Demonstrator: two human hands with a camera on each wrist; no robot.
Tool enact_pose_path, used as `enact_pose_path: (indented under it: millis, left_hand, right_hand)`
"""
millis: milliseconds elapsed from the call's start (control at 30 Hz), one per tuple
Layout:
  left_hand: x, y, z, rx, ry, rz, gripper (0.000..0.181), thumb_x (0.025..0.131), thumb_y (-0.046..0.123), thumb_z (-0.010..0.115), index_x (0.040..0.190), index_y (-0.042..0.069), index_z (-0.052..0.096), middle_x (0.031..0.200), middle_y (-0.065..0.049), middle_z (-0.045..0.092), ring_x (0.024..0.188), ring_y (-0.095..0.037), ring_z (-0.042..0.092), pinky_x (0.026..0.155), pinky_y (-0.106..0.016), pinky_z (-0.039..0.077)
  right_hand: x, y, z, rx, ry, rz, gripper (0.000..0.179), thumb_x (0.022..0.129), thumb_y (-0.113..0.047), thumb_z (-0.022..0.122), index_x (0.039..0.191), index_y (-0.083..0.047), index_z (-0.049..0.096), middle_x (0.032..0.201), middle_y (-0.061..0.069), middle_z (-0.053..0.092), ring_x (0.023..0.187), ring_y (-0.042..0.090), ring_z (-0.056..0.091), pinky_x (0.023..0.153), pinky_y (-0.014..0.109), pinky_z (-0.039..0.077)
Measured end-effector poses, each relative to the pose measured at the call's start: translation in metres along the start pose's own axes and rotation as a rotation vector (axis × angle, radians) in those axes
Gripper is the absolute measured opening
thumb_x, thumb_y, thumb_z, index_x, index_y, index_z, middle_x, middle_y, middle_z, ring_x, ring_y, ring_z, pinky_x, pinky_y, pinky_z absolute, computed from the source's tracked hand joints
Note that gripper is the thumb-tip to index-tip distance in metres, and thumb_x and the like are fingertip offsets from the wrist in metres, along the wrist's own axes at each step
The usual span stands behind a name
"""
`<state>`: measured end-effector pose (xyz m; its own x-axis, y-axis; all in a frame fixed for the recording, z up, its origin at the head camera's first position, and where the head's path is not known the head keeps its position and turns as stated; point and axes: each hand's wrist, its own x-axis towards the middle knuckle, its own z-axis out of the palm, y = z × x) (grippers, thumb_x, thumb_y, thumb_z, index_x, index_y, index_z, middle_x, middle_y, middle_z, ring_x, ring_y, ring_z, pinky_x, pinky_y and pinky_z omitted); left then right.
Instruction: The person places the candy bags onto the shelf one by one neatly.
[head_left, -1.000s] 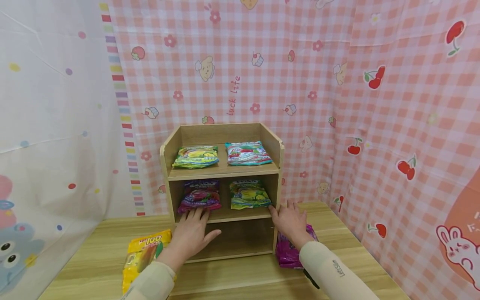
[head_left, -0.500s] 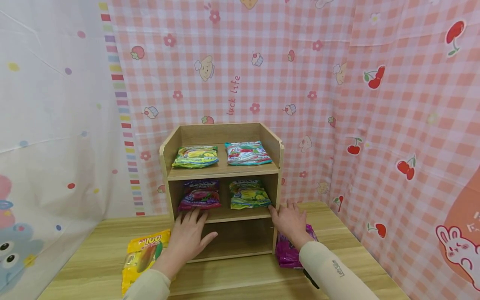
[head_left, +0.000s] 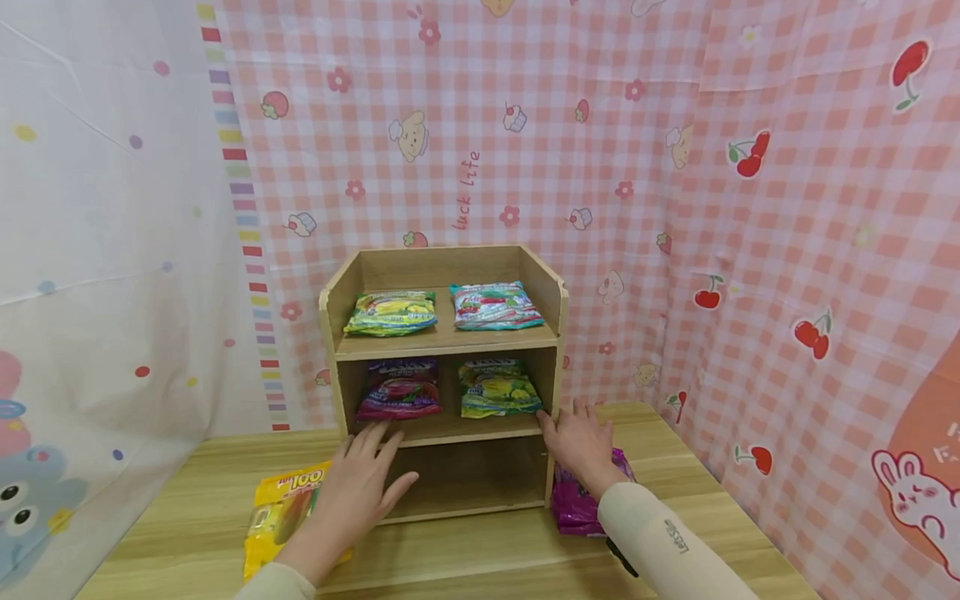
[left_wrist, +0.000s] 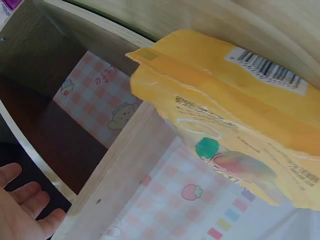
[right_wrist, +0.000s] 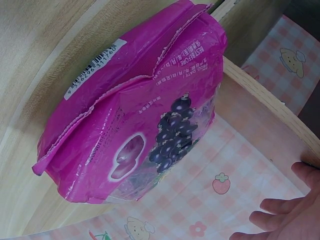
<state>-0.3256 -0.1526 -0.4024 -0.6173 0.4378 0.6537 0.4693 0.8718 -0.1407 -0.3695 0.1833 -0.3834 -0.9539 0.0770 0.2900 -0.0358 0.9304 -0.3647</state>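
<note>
Drawn slightly farther from the maroon bag [head_left: 401, 390] with left-hand grip [head_left: 356, 482], loose and empty; still touching the shelf unit [head_left: 450, 346] with right-hand grip [head_left: 579, 442], equally empty.

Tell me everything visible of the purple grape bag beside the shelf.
The purple grape bag is glossy, wrinkled and plump, apparently plastic, with a crimped seam, white barcode panel, small print and a picture of dark grapes. It lies on the wood-grain table right of the wooden shelf; contact with the shelf is unclear. In the head view, the right hand and sleeve partly cover it, but the right wrist view shows the fingers apart from it.
</note>
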Motion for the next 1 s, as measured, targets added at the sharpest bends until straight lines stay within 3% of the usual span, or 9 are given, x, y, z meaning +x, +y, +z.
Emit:
enact_pose_path:
  millis: [233, 467, 633, 767, 1000]
  left_hand:
    - [-0.016, -0.007, -0.001, -0.038, 0.06, 0.01, 0.058, 0.089, 0.046, 0.071, 0.127, 0.003, 0.064, 0.132, -0.023, 0.056, 0.119, -0.041, 0.055, 0.094, -0.055, 0.047]
    - [-0.031, -0.019, -0.002, -0.058, 0.155, 0.053, 0.056, 0.099, 0.052, 0.052, 0.121, 0.002, 0.067, 0.12, -0.021, 0.061, 0.105, -0.039, 0.062, 0.084, -0.052, 0.053]
    - [-0.041, -0.029, -0.002, -0.065, 0.196, 0.075, 0.048, 0.097, 0.045, 0.059, 0.113, 0.0, 0.07, 0.111, -0.019, 0.063, 0.096, -0.036, 0.065, 0.074, -0.049, 0.055]
    - [-0.051, -0.038, -0.002, -0.051, 0.165, 0.033, 0.04, 0.091, 0.037, 0.07, 0.109, 0.002, 0.071, 0.107, -0.017, 0.064, 0.091, -0.035, 0.065, 0.069, -0.048, 0.055]
    - [-0.07, -0.06, -0.004, -0.044, 0.008, -0.153, 0.038, 0.087, 0.031, 0.075, 0.111, 0.001, 0.07, 0.106, -0.019, 0.064, 0.093, -0.038, 0.064, 0.071, -0.051, 0.055]
  right_hand:
    - [-0.001, 0.001, -0.001, -0.003, -0.005, 0.008, 0.061, 0.104, -0.05, 0.037, 0.135, -0.002, 0.06, 0.154, 0.026, 0.033, 0.143, 0.044, 0.024, 0.106, 0.073, 0.016]
    - [-0.001, 0.002, -0.002, 0.003, -0.019, 0.014, 0.062, 0.104, -0.05, 0.036, 0.137, -0.002, 0.058, 0.155, 0.026, 0.031, 0.144, 0.044, 0.023, 0.107, 0.073, 0.015]
    - [0.0, 0.003, -0.001, 0.002, -0.021, 0.021, 0.063, 0.104, -0.051, 0.035, 0.138, -0.002, 0.057, 0.155, 0.026, 0.03, 0.144, 0.044, 0.022, 0.107, 0.072, 0.014]
    - [0.001, 0.004, 0.0, 0.005, -0.024, 0.024, 0.063, 0.104, -0.051, 0.035, 0.138, -0.002, 0.057, 0.156, 0.026, 0.029, 0.145, 0.044, 0.021, 0.107, 0.073, 0.013]
    - [0.002, 0.003, 0.001, 0.008, -0.028, 0.017, 0.064, 0.103, -0.052, 0.036, 0.136, -0.002, 0.058, 0.155, 0.026, 0.03, 0.145, 0.044, 0.02, 0.107, 0.073, 0.013]
